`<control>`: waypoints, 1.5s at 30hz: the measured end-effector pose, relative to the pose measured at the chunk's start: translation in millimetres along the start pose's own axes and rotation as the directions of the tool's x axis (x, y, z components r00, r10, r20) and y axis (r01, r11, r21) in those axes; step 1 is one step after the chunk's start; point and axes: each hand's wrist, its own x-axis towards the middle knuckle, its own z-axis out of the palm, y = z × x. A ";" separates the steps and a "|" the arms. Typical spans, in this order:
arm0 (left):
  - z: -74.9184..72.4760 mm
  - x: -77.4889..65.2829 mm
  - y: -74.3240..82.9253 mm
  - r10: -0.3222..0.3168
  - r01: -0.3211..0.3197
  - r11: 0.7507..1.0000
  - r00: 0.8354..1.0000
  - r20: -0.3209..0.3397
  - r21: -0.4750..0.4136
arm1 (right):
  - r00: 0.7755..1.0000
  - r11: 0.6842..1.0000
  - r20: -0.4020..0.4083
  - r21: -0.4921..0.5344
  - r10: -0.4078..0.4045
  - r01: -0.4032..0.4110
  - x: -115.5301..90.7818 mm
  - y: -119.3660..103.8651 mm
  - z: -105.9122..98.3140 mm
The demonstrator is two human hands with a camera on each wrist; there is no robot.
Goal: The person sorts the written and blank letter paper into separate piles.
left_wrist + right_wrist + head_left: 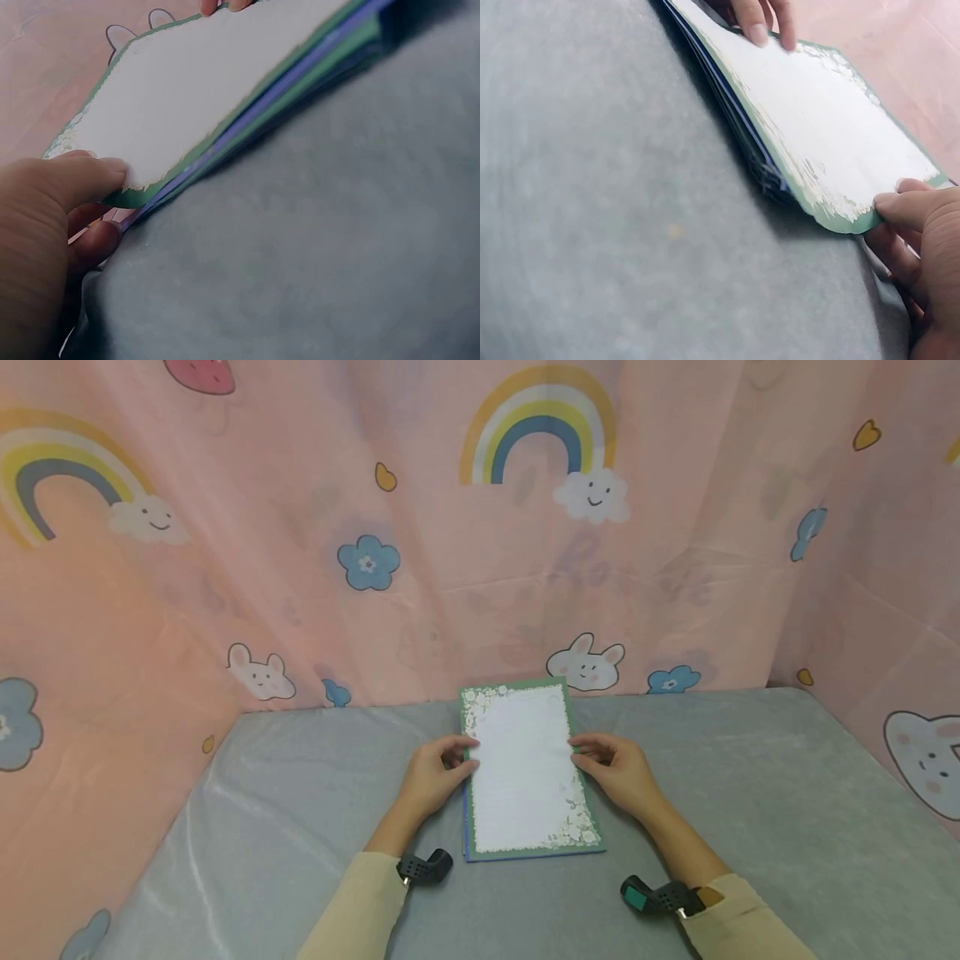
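A stack of writing paper (521,768) lies between my hands, its top sheet white and faintly lined with a green border and white flowers at two corners. My left hand (437,777) pinches its left edge, thumb on the top face and fingers beneath, as the left wrist view shows. On the opposite edge my right hand (618,772) pinches it likewise, with the thumb (904,206) on the green border. Blue and green layers (247,124) show under the top sheet along the near side. How many sheets each hand grips I cannot tell.
A grey cloth (315,827) covers the table. Behind and at both sides hangs a pink curtain (450,610) printed with rainbows, rabbits and flowers. Dark wrist devices (426,867) sit on both wrists, below beige sleeves (360,906).
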 end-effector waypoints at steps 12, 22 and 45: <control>0.9 0.3 -0.3 -0.026 0.026 1.000 1.000 -0.012 -0.009 | 1.000 1.000 0.011 0.001 0.029 -0.029 3.1 21.6 1.1; 0.4 0.5 1.2 -0.057 0.055 0.997 0.998 -0.021 -0.053 | 0.997 0.997 0.014 0.002 0.074 -0.074 3.0 20.0 0.1; -4.8 4.9 9.2 -0.053 0.052 0.990 0.999 -0.004 -0.131 | 0.988 0.986 0.083 0.085 0.133 -0.140 9.6 14.8 -15.7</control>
